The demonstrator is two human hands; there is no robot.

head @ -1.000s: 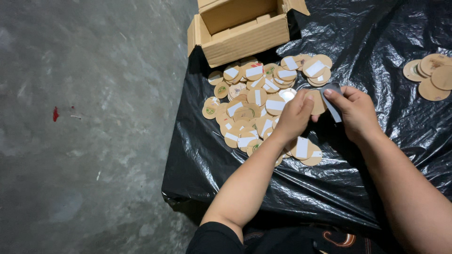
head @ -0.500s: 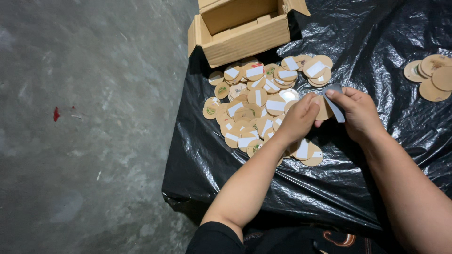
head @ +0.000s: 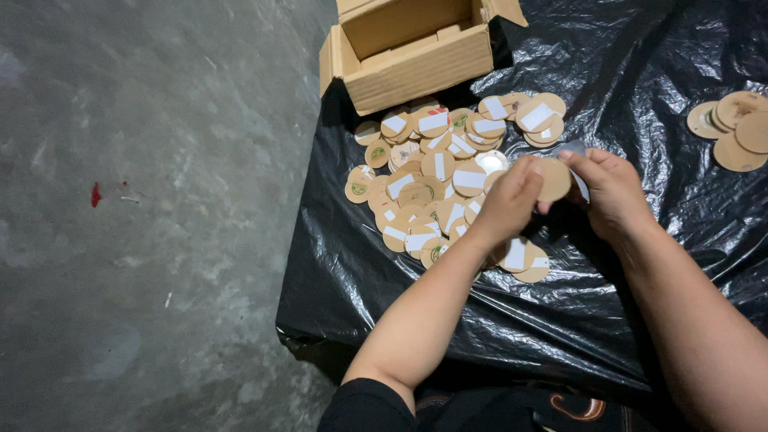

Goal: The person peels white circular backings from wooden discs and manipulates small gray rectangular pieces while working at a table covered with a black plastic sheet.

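On a surface draped in black plastic sheet [head: 640, 72], the person's two hands meet above a heap of round tan discs. Left hand [head: 508, 204]: fingers curled, thumb and fingertips pinching the left edge of one disc [head: 554, 179], which is held clear of the sheet with its plain brown face toward the camera. Right hand [head: 612, 192]: fingers bent and closed on the same disc's right edge, with a thin white strip [head: 581, 186] showing at the fingertips against the disc; whether the strip is attached to the disc cannot be told. The held disc sits between both hands, directly over the right margin of the pile [head: 436, 180]. The pile spreads across the sheet to the left of the hands and reaches up to an open cardboard box [head: 416, 56], which stands at the sheet's far left corner with its flaps up. Many discs in the pile carry a white rectangular strip; a few show a green mark. Two discs [head: 524, 260] lie just below the left wrist. A separate small stack of plain discs [head: 736, 128] lies well apart at the right edge. Grey concrete floor [head: 144, 216] lies to the left of the sheet.
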